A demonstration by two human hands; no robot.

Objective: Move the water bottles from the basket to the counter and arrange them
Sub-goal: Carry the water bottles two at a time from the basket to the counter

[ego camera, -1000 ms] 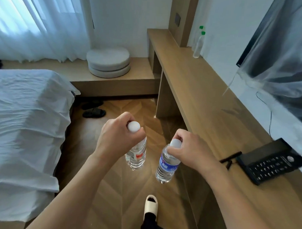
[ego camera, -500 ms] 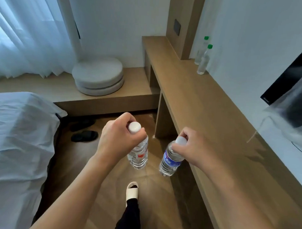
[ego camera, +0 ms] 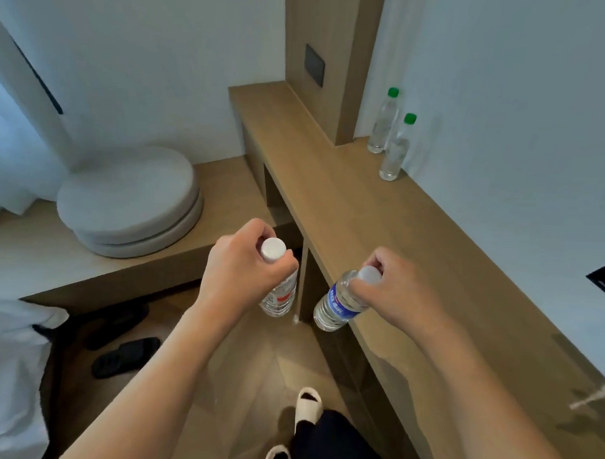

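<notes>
White walls (ego camera: pixel 145 69), herringbone wood floor (ego camera: pixel 254 382), a long wooden desk (ego camera: pixel 363 224), two stacked grey round cushions (ego camera: pixel 130 202) on a low platform, and white bedding (ego camera: pixel 4 373) are seen.

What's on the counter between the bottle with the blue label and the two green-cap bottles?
Nothing: in the head view, the counter between the blue-label bottle and green-cap bottles is bare wood.

Long wooden counter (ego camera: pixel 356 210) with two green-capped bottles (ego camera: pixel 394 153) upright by wall.
</notes>
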